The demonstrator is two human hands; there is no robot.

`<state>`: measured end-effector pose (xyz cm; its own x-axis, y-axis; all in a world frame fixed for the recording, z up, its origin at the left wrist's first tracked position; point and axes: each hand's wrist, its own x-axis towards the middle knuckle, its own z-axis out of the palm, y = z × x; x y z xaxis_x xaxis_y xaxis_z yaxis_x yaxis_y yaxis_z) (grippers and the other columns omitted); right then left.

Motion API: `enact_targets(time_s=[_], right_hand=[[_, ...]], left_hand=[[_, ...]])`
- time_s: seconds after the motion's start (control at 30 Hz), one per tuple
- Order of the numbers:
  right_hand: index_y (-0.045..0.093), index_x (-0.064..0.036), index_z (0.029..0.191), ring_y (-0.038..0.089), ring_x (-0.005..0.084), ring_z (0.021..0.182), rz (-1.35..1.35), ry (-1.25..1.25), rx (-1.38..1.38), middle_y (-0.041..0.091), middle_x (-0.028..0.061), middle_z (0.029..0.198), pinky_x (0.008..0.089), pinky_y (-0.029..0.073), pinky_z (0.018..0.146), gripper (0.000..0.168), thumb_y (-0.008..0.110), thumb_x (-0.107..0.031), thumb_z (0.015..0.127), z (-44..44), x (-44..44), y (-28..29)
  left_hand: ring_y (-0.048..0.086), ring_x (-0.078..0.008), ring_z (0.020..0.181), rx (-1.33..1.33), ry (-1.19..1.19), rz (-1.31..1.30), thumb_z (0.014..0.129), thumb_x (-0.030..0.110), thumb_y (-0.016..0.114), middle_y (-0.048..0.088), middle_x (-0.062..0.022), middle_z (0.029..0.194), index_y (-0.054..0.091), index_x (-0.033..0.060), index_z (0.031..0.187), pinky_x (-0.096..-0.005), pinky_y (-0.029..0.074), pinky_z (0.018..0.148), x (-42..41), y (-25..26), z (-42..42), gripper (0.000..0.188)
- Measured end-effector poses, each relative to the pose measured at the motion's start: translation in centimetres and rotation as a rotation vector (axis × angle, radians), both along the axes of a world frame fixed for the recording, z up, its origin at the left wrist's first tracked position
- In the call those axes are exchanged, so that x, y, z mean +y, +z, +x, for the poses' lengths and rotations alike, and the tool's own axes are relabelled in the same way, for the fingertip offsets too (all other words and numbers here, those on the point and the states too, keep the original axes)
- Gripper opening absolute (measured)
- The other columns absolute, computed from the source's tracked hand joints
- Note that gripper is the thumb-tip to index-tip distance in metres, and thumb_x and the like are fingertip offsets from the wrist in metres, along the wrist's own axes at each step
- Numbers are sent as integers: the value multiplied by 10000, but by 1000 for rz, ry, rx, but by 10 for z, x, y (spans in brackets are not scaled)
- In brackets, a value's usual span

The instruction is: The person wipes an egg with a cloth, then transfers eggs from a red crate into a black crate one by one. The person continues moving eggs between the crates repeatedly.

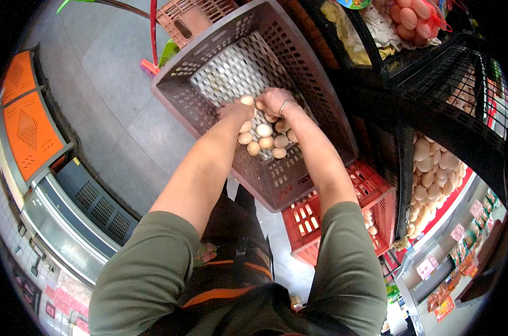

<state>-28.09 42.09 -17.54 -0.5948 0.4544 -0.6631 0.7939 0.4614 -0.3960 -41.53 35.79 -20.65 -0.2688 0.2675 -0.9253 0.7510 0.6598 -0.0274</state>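
Several pale brown and cream eggs (265, 143) lie loose in a deep brown plastic crate (262, 191), gathered toward its near end. Both of my hands reach down inside the crate. My left hand (236, 111) is closed about an egg (247, 100) that shows at its far side; its fingers are partly hidden. Just to the right, my right hand (276, 100) has curled fingers around another egg (260, 105). More eggs sit below my right wrist, which wears a bracelet (284, 106). Grey-white dimpled egg trays (231, 69) line the crate's bottom.
Under the crate's near right corner stands a red slotted crate (304, 220) with eggs inside. A black rack (388, 92) holding heaped eggs (432, 172) rises at right. A pink crate (191, 21) and a red handle (153, 38) are beyond. An orange-panelled cooler (33, 134) stands left.
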Motion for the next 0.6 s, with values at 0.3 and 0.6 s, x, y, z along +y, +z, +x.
enact_targets(time_s=[0.3, 0.6], right_hand=[[524, -114, 1299, 440, 378, 1268, 69, -325, 52, 416, 223, 1403, 415, 381, 1055, 558, 646, -97, 754, -7, 15, -36], [513, -132, 1269, 422, 381, 1261, 51, -502, 136, 405, 177, 1393, 415, 389, 1035, 499, 570, -23, 786, 13, -6, -44]], left_hand=[[400, -410, 1302, 25, -314, 181, 846, 480, 636, 332, -254, 1435, 234, 105, 1434, -479, 381, 1044, 13, 36, -3, 805], [552, -406, 1145, -242, -504, 206, 849, 398, 648, 558, -273, 1214, 188, 101, 1420, -444, 441, 966, 7, 9, -2, 791]])
